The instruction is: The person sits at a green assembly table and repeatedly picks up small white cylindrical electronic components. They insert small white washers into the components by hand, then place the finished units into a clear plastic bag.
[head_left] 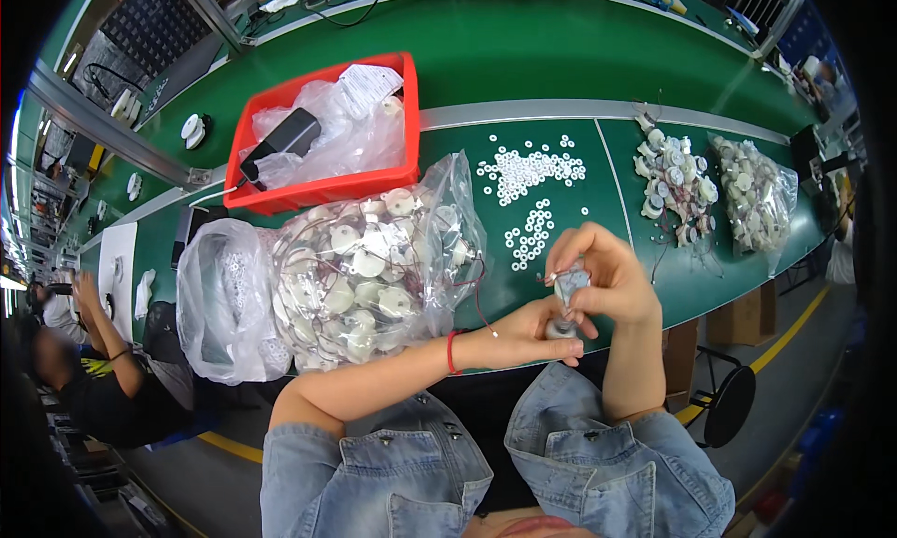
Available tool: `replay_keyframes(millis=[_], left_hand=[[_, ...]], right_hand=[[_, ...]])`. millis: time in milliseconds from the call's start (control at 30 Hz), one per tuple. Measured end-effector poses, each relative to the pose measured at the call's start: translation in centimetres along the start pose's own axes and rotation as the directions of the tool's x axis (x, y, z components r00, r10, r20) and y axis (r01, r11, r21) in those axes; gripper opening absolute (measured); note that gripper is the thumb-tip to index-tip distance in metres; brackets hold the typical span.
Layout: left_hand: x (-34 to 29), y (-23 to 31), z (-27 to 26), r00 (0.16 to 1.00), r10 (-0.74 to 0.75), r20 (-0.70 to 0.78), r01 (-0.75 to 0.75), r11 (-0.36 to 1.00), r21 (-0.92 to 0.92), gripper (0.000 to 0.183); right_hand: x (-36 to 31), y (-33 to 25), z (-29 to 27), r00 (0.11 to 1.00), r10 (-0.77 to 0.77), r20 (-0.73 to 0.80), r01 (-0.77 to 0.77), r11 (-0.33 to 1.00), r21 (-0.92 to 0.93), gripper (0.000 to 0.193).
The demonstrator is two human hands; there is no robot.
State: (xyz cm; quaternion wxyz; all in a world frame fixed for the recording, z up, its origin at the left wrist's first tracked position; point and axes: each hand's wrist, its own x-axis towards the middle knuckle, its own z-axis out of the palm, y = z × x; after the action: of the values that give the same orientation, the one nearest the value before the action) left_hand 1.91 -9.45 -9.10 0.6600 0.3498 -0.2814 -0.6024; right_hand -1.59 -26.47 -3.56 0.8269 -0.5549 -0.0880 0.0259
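Close together above the table's front edge, both my hands are closed on small parts. My right hand [612, 276] pinches a small grey-and-white part [571, 283] between thumb and fingers. Just below it, my left hand [519, 337], with a red band at the wrist, curls round a small whitish round part [561, 329]; the fingers partly hide it. Beyond my hands lie many small white rings [528, 176], some in a loose smaller group. To their right is a heap of small white round parts with thin wires [675, 178].
A clear bag of white discs with wires [350, 286] stands left of my hands, beside a bag of white rings [229, 290]. Behind them is a red bin [322, 194] holding plastic bags and a black adapter [283, 144]. Another filled bag [755, 197] lies far right. A co-worker [103, 370] sits left.
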Motion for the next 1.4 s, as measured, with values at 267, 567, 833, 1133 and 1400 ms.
replay_keyframes(millis=[267, 567, 833, 1133, 1400], left_hand=[[-0.6, 0.6, 0.1, 0.968, 0.112, -0.224, -0.081, 0.986, 0.145, 0.047], [-0.5, 0.5, 0.6, 0.944, 0.288, -0.164, -0.175, 0.853, 0.492, 0.032], [0.0, 0.5, -0.2, 0.889, 0.288, -0.356, -0.223, 0.952, 0.211, 0.035], [0.1, 0.6, -0.3, 0.83, 0.344, -0.44, -0.295, 0.939, 0.179, 0.036], [0.1, 0.6, -0.1, 0.714, 0.578, -0.395, -0.328, 0.775, 0.54, 0.043]], right_hand=[[-4.8, -2.1, -3.3, 0.973, -0.096, -0.209, 0.068, 0.988, -0.136, 0.065], [-2.5, -0.8, -4.8, 0.815, -0.347, -0.463, 0.216, 0.925, -0.314, 0.032], [-1.5, 2.6, -1.6, 0.947, -0.193, -0.257, 0.12, 0.954, -0.274, 0.035], [-3.1, 5.5, -0.4, 0.964, -0.075, -0.256, 0.087, 0.996, 0.034, 0.024], [-4.5, 0.3, -2.7, 0.995, -0.088, -0.055, 0.068, 0.955, -0.289, 0.003]])
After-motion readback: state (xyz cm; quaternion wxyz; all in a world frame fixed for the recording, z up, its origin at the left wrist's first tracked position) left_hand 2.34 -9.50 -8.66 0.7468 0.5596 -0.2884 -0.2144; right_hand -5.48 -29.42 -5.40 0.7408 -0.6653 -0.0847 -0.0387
